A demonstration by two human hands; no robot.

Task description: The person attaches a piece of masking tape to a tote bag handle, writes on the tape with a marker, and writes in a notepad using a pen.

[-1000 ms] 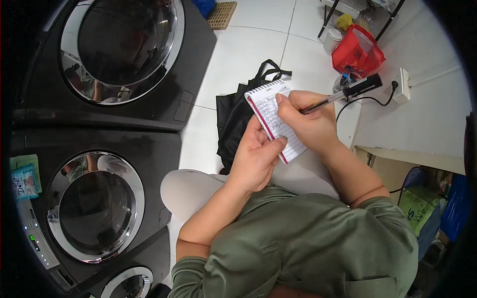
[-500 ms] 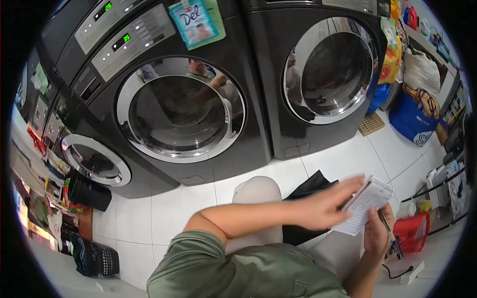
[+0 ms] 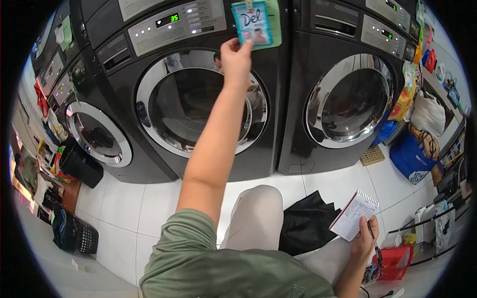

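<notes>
My left hand [image 3: 235, 63] reaches up to the dark front-loading machine and pinches the lower left edge of a blue Del sachet [image 3: 252, 24]. The sachet hangs against the machine's front, clipped at its top, with a green paper [image 3: 275, 22] behind it. Low on the right, my right hand [image 3: 365, 237] is closed around a spiral notepad [image 3: 354, 218] with handwriting on its lined page. A dark pen [image 3: 376, 246] is also in that hand, slanting downward beside the pad.
Dark front-loading machines [image 3: 293, 119] with round glass doors stand in front. A black cloth or bag [image 3: 308, 223] lies by my knee. At right are a blue bag [image 3: 415, 156] and a red bag [image 3: 392, 262]. Black baskets [image 3: 82, 164] stand at left.
My left hand has left the notepad and moved up to the Del sachet, taking its edge. The right hand keeps the notepad and pen. The view has shifted.
</notes>
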